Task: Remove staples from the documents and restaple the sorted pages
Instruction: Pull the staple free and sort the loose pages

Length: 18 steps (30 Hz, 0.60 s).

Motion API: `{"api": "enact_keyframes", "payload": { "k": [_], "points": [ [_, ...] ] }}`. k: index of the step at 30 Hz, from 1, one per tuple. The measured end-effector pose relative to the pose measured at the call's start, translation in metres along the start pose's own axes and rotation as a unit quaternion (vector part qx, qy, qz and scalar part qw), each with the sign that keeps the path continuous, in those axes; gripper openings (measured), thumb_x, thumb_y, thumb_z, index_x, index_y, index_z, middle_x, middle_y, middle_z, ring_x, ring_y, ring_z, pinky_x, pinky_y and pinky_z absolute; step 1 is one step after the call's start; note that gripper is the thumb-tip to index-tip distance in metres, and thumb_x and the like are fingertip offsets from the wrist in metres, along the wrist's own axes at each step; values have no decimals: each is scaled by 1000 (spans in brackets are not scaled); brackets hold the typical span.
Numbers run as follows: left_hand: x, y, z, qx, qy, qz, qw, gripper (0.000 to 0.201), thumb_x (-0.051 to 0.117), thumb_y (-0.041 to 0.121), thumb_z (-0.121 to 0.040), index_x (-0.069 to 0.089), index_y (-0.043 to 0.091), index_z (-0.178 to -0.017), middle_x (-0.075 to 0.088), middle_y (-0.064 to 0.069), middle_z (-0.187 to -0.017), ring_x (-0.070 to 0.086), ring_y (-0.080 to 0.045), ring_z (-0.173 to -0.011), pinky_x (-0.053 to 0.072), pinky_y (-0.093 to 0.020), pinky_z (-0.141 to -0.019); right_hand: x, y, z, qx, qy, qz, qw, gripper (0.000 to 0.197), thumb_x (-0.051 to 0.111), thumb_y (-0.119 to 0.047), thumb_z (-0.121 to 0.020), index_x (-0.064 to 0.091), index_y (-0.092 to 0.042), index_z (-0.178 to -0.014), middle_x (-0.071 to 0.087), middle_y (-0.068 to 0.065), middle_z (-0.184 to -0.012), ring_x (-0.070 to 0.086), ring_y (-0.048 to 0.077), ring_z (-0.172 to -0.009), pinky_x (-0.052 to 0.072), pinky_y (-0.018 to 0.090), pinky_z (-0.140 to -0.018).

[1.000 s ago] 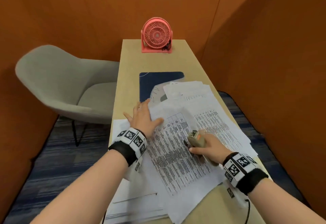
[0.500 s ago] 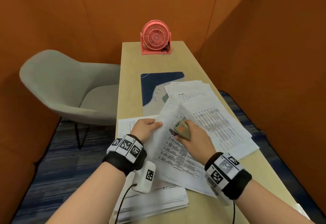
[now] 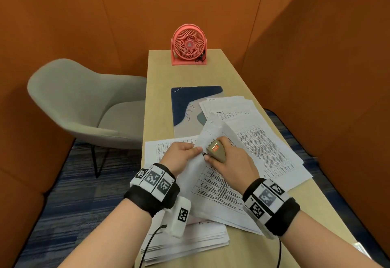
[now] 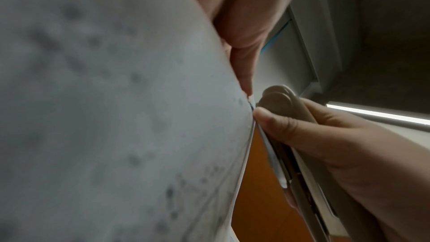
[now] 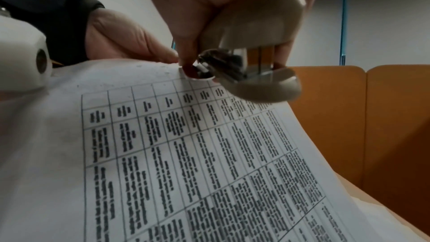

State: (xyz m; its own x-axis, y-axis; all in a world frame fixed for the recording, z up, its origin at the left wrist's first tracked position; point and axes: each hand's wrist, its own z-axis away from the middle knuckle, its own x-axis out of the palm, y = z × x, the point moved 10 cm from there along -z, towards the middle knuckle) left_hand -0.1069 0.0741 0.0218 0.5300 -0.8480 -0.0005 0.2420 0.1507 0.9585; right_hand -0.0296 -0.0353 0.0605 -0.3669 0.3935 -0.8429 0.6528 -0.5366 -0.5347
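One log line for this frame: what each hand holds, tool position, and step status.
left hand: pinches lifted document corner | right hand: grips beige stapler | tool: metal tip at that corner | staple: not visible

I'm looking into what seems to be a small office booth. Orange padded wall panels (image 3: 126,14) close it in on the far side and the right. A narrow pale wood desk (image 3: 160,103) runs away from me, with a pink desk fan (image 3: 188,44) at its far end, printed table sheets (image 3: 263,141) spread nearer, and a grey shell chair (image 3: 84,107) left on blue striped carpet (image 3: 52,215).
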Motion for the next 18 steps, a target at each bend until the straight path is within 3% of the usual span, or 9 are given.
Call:
{"api": "enact_keyframes", "payload": {
  "k": [3, 8, 13, 16, 18],
  "points": [
    [4, -3, 2, -13, -10, -11, 1000, 18, 58, 11, -89, 69, 6, -76, 68, -13, -75, 63, -22, -66, 52, -29, -71, -4, 0, 2, -5, 2, 13, 1000, 40, 55, -60, -83, 42, -30, -107, 63, -4, -83, 61, 20, -79, 47, 32, -65],
    [6, -6, 3, -16, -15, -35, 999, 23, 61, 15, -88, 68, -7, -84, 64, -33, -91, 59, -32, -77, 47, -42, -78, -1, 5, 4, -2, -11, 17, 1000, 41, 54, -63, -81, 42, -33, -105, 63, -4, -81, 61, 20, -77, 49, 34, -66],
    [3, -6, 3, -7, 0, -37, 999, 22, 62, 16, -87, 69, -4, -83, 64, -35, -93, 59, -33, -78, 47, -48, -81, -6, 3, 1, -9, -27, 41, 999, 44, 54, -62, -82, 42, -32, -112, 63, -3, -86, 61, 21, -82, 47, 31, -66],
    [2, -4, 4, -5, 1, -43, 999, 34, 67, 28, -79, 69, -5, -85, 63, -36, -95, 59, -33, -78, 46, -57, -86, -10, 2, -1, -14, -29, 63, 998, 45, 54, -62, -83, 42, -31, -114, 64, -1, -90, 61, 22, -85, 46, 31, -68],
    [3, -4, 4, -1, -1, -45, 999, 35, 66, 26, -81, 67, -8, -88, 61, -38, -97, 58, -33, -78, 46, -57, -85, -10, 1, -3, -20, -31, 69, 997, 45, 54, -62, -83, 42, -31, -113, 64, 1, -92, 61, 23, -86, 48, 32, -69]
  ]
}}
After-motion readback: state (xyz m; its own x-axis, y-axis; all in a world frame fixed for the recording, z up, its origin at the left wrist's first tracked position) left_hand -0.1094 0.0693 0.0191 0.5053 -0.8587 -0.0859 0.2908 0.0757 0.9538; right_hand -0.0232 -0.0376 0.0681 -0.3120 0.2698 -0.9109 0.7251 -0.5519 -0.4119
